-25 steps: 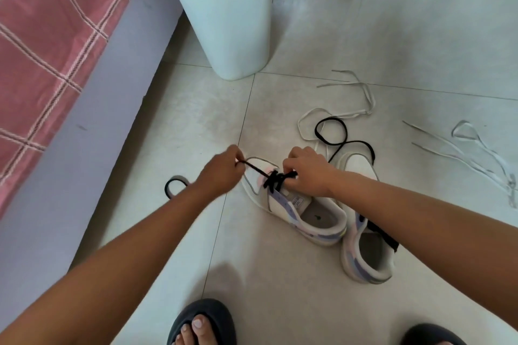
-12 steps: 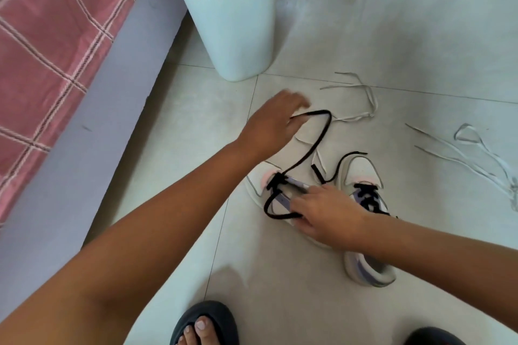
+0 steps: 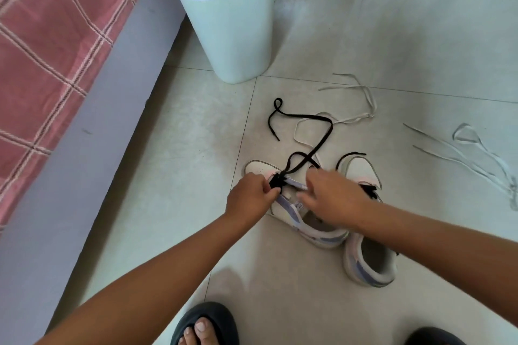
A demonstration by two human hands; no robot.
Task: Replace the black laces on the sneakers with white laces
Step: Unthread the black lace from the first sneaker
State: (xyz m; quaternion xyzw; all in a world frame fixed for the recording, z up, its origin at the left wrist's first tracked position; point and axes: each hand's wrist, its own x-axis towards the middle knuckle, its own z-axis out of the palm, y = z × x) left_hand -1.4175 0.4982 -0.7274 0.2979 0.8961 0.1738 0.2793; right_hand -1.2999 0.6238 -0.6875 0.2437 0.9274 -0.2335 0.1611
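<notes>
Two white sneakers with lilac trim stand side by side on the tiled floor. The left sneaker (image 3: 314, 228) has a black lace (image 3: 316, 117) partly pulled out, its free end trailing forward over the tiles. My left hand (image 3: 251, 196) pinches that lace at the eyelets near the toe. My right hand (image 3: 333, 199) lies over the sneaker's tongue, blurred, fingers spread. The right sneaker (image 3: 367, 258) keeps its black lace (image 3: 370, 190) threaded. One white lace (image 3: 361, 101) lies beyond the shoes, another white lace (image 3: 482, 154) to the right.
A white bin (image 3: 235, 31) with a blue liner stands behind the shoes. A bed with a pink checked cover (image 3: 47, 36) runs along the left. My feet in dark slippers (image 3: 204, 322) are at the bottom edge.
My left hand came back from the far reach to the sneaker's eyelets, leaving the pulled lace end on the floor. My right hand shifted up over the tongue.
</notes>
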